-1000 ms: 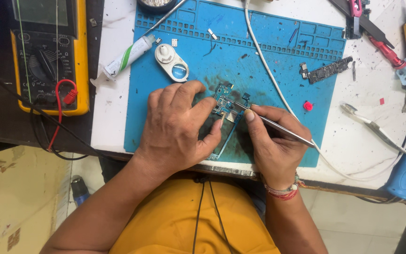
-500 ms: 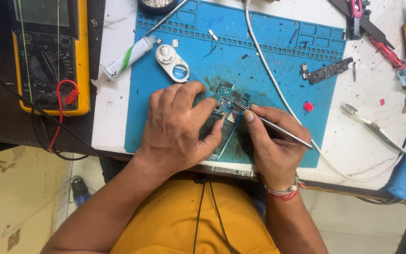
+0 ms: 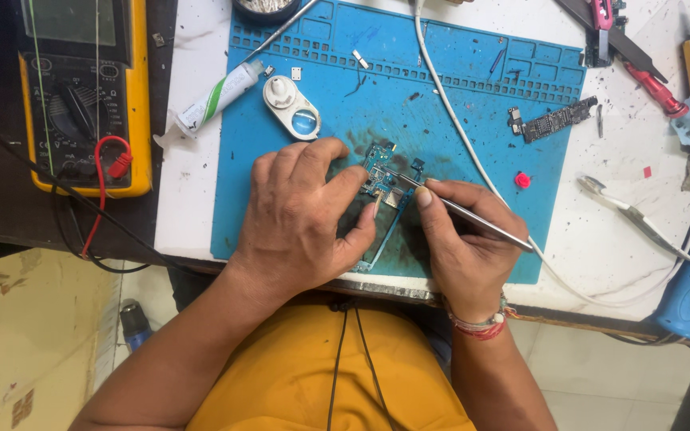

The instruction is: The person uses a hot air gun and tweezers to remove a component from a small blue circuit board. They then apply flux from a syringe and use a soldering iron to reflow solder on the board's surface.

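The left hand (image 3: 301, 219) is pinning a small blue circuit board (image 3: 382, 179) down on the blue mat (image 3: 473, 88) on the desk (image 3: 600, 239). The right hand (image 3: 461, 247) is pinching metal tweezers (image 3: 473, 215) closed, tips touching the board.

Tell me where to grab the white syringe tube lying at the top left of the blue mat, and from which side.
Probably grip the white syringe tube across the middle of its barrel, coming from above. It lies flat and slanted, half on the blue mat and half on the white table, its long sides free. The narrow tip near the round white loupe and the flanged end offer less to hold.
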